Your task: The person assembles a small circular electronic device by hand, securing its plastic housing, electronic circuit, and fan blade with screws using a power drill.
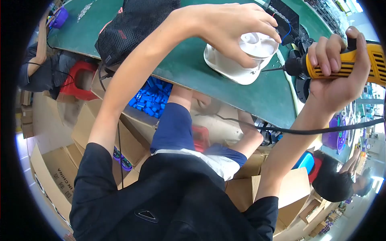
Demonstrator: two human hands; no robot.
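Observation:
A white plastic housing [225,66] with a round upper part lies on the green workbench [189,64]. My left hand [237,30] is closed over it from above, fingers on one side of the round part and thumb on the other. My right hand [339,68] grips a yellow and black power screwdriver [341,64], held sideways. Its thin bit [274,70] points left, with the tip at the housing's lower right side, close to my left thumb. Whether the tip touches a screw is too small to tell. A black cord [305,131] crosses over my right forearm.
A black mesh bag [136,30] lies on the bench at left. Black parts with wires [287,24] sit behind the housing. Below the bench edge stands a box of blue plastic parts [152,98]. Cardboard boxes [56,172] flank me. Other people sit at far left and lower right.

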